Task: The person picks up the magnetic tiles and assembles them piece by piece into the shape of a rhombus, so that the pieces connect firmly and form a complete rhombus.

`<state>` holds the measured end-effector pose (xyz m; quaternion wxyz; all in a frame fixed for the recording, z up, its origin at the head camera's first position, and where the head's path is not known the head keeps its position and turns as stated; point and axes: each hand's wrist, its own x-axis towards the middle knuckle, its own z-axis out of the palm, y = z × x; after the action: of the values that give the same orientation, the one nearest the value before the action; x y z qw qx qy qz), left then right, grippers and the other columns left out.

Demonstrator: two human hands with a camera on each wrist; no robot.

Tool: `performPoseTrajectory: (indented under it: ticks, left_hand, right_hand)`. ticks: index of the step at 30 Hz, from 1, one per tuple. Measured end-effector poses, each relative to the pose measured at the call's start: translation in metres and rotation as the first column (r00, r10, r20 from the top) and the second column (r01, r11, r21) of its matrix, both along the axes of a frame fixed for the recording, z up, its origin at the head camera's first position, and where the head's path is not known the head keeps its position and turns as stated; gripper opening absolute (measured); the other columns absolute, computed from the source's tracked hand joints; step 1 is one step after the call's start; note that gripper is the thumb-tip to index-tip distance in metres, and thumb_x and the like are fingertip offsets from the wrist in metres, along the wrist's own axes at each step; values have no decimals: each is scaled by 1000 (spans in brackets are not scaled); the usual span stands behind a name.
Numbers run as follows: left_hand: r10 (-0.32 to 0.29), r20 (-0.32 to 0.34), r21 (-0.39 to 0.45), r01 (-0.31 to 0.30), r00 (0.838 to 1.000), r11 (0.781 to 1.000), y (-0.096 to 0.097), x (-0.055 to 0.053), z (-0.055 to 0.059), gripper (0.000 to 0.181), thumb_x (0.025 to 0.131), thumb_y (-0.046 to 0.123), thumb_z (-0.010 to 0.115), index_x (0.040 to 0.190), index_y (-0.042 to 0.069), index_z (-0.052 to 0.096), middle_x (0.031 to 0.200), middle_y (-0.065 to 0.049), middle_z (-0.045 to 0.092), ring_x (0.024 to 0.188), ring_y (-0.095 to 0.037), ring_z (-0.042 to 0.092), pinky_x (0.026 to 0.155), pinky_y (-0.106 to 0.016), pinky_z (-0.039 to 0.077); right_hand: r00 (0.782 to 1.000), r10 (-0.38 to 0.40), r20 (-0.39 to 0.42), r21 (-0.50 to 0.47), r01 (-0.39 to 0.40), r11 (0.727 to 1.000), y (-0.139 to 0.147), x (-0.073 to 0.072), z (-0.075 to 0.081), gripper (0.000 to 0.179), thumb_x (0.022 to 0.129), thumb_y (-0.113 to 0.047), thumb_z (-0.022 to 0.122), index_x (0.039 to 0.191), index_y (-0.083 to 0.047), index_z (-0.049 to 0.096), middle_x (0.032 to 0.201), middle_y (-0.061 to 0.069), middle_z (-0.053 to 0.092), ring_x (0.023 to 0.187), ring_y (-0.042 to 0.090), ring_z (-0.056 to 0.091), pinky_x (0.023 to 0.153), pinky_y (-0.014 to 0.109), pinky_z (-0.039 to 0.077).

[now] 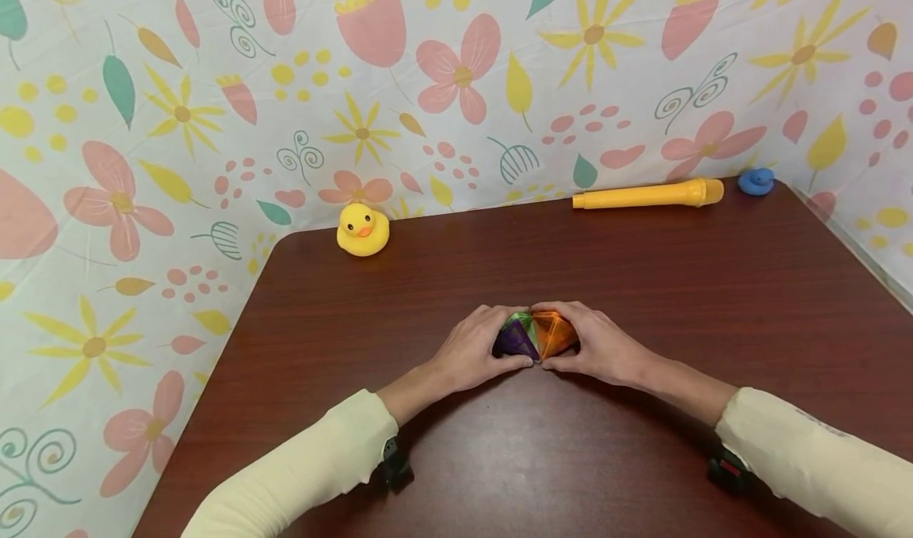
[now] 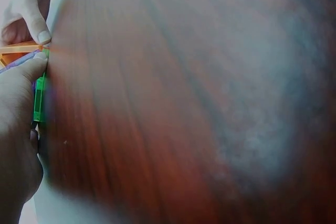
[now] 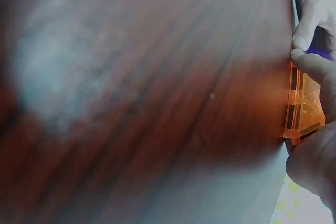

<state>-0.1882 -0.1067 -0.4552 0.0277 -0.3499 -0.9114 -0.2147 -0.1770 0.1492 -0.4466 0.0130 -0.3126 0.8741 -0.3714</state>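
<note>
Several see-through triangular magnetic tiles stand together as a small faceted shape at the middle of the table. On its left side are a purple tile (image 1: 517,342) and a green tile (image 1: 523,317); orange tiles (image 1: 555,333) make up the right side. My left hand (image 1: 465,348) grips the purple and green side between thumb and fingers. From the other side, my right hand (image 1: 609,348) holds the orange part the same way. Both thumbs nearly meet at the near edge. A green tile edge (image 2: 39,100) shows under the left thumb in the left wrist view.
At the back left of the brown table (image 1: 428,276) sits a yellow rubber duck (image 1: 363,230). A yellow toy microphone (image 1: 645,195) lies along the back edge, with a small blue duck (image 1: 756,181) at the back right corner. A flowered cloth (image 1: 456,158) hangs behind.
</note>
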Motion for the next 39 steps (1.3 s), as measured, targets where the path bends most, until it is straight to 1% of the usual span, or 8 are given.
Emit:
performPoseTrajectory:
  ticks: [3,6,10,13,15,23,30,39]
  left_hand:
    - [-9,9,7,9,1000,1000,-1,0,0,75,93,50,82,154,16,54,141,-1,65,115,-17,58,95,-35,55]
    - [-28,24,21,27,999,999,-4,-1,1,73,94,47,81,154,15,53,141,0,65,119,-18,59,97,-37,54]
    - [-51,51,46,48,997,998,-11,-2,1,68,97,42,80,154,16,53,142,0,64,124,-16,59,99,-38,54]
    - [-59,62,59,56,996,997,-17,-2,2,65,98,37,79,154,15,54,141,-1,65,119,-15,62,97,-37,55]
    - [-65,60,65,61,996,996,-21,-2,3,62,99,34,79,153,14,56,141,-2,66,115,-15,64,95,-36,55]
    - [-76,66,108,68,995,992,-31,-4,2,48,100,27,78,144,11,65,134,-3,71,104,-13,71,90,-28,57]
    - [-87,45,139,80,995,987,-35,-5,1,43,100,23,78,140,11,69,124,-2,75,99,-12,73,86,-26,58]
    - [-105,23,176,99,994,979,-36,-5,-4,43,98,20,80,138,10,70,123,-4,76,98,-13,72,86,-23,57]
  right_hand:
    - [1000,5,-20,-12,-5,1000,3,1,1,77,83,-11,93,149,-1,55,133,20,65,112,29,67,87,41,59]
    - [999,-3,-33,-13,3,1000,7,3,2,71,83,-7,92,146,0,59,129,17,69,107,26,69,84,38,60]
    - [998,-38,-57,18,39,999,13,4,3,62,86,-4,90,142,1,63,128,16,70,110,28,70,88,43,60]
    - [994,-65,-87,40,69,997,18,4,4,57,87,-2,88,139,2,66,129,17,71,115,33,69,91,49,59]
    - [991,-82,-105,46,88,995,22,4,4,54,87,-1,87,137,1,68,126,16,72,114,34,69,91,50,59]
    - [979,-132,-154,5,134,991,33,4,2,36,88,4,84,122,-6,78,112,7,76,100,26,71,80,45,61]
    - [973,-148,-176,-22,146,989,36,5,1,31,86,5,85,114,-9,82,105,1,77,92,19,70,74,37,60]
    - [971,-161,-178,-46,155,987,38,6,1,31,85,5,86,112,-10,83,104,1,77,92,20,71,73,36,61]
